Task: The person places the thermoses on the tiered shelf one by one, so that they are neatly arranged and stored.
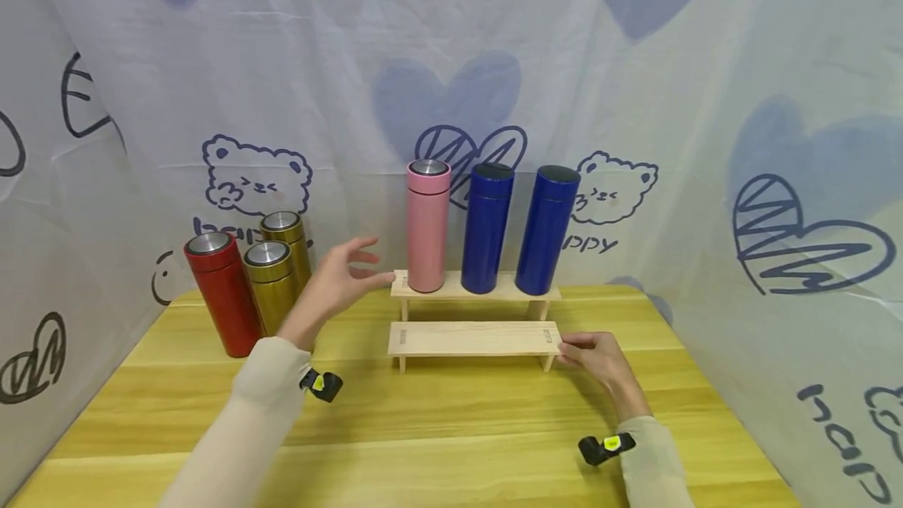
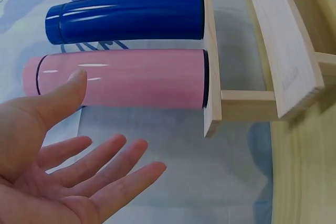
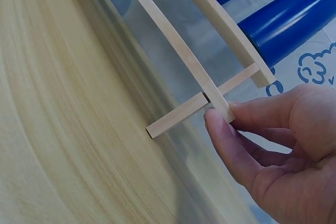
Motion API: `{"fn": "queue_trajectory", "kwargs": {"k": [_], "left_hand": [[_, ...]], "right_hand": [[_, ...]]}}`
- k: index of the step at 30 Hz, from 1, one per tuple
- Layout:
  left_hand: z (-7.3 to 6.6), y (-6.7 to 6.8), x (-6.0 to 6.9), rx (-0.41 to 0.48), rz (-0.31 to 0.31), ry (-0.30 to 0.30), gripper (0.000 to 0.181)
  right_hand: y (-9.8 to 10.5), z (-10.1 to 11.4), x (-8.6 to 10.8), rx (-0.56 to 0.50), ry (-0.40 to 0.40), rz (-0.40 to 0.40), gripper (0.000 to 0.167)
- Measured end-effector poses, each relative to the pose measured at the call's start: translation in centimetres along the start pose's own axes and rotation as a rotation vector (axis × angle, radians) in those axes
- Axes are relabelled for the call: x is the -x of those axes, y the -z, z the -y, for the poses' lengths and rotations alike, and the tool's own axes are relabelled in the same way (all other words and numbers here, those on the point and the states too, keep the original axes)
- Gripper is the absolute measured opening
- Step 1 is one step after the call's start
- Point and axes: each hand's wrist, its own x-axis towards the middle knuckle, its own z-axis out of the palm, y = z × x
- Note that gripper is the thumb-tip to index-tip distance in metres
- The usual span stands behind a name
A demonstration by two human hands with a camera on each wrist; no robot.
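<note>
A pink thermos flask (image 1: 426,234) and two blue thermos flasks (image 1: 487,230) (image 1: 547,234) stand in a row on the upper board of a two-step wooden rack (image 1: 474,338). My left hand (image 1: 343,277) hovers left of the pink flask, fingers spread and nothing in them; in the left wrist view the thumb overlaps that flask, and I cannot tell whether it touches. At the rack's right end my right hand (image 1: 596,359) pinches the edge of the lower board (image 3: 178,45) between thumb and fingers. The lower board bears no flask.
On the table (image 1: 437,445), left of my left forearm, stand a red thermos flask (image 1: 224,296) and two gold ones (image 1: 271,288) (image 1: 296,245), close together. A white cloth (image 1: 451,61) printed with hearts and bears hangs behind the table and at its sides.
</note>
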Motion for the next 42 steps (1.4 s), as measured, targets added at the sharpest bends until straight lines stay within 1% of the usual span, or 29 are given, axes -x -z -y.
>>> {"fn": "queue_trajectory", "kwargs": {"k": [6,13,19,25,28,31,33,37,40,42], "left_hand": [[0.8,0.6,2.0,-0.026,0.024,-0.008,0.072],[2.0,1.3,3.9,-0.066,0.031,-0.010,0.069],[3.5,2.2,5.7,-0.083,0.036,-0.020,0.065],[5.2,3.3,7.4,-0.105,0.019,-0.031,0.062],[6.2,3.9,7.9,-0.102,0.042,-0.043,0.060],[7.2,4.6,8.4,-0.101,0.092,-0.047,0.058],[7.9,5.0,8.7,-0.102,0.120,-0.035,0.058],[9.7,6.2,9.1,-0.086,0.167,0.011,0.058],[11.1,7.0,9.2,-0.073,0.188,0.046,0.057],[11.8,7.5,9.3,-0.072,0.190,0.074,0.057]], "right_hand": [[0.2,0.0,0.1,0.013,0.001,0.000,0.037],[0.3,-0.2,0.1,0.011,0.007,0.000,0.037],[0.2,-0.2,0.0,0.000,0.031,0.006,0.038],[0.1,-0.1,0.0,0.001,0.024,-0.004,0.036],[0.1,0.0,0.0,-0.006,0.025,-0.002,0.037],[0.1,0.0,0.0,-0.008,0.025,-0.001,0.037],[0.1,0.0,0.0,-0.005,0.027,0.001,0.037],[0.1,0.0,-0.1,-0.005,0.023,-0.003,0.036],[0.2,0.0,-0.1,-0.009,0.020,0.003,0.036],[0.3,0.0,-0.2,-0.007,0.018,0.005,0.036]]}}
